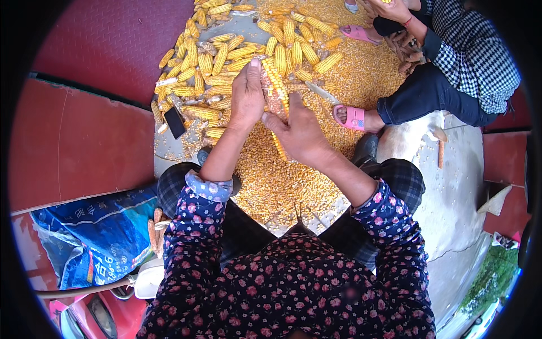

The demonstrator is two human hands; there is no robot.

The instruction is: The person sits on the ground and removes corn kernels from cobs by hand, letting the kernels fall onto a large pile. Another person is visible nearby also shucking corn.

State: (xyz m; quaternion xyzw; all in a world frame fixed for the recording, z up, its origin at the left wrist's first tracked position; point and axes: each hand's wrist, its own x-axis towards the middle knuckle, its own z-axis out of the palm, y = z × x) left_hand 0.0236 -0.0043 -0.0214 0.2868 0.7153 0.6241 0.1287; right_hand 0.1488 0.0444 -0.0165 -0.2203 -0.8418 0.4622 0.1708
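Observation:
A partly shelled corn cob (275, 91) is held up in both hands, with rows of yellow kernels left along one side and bare pinkish core showing. My left hand (247, 97) grips it from the left, thumb pointing up along it. My right hand (302, 131) closes on its lower right part, covering some of it. More yellow kernels (279, 146) show below the right hand; whether they belong to the same cob I cannot tell. Beneath both hands spreads a pile of loose corn kernels (271, 182), between my knees.
Unshelled corn cobs (211, 63) lie heaped ahead. A knife (322, 92) rests on the kernels and a phone (174, 123) lies left. A co-worker in pink sandals (349, 118) sits right, near a pale animal (400, 137). A blue sack (101, 233) and bare cobs (154, 231) lie left.

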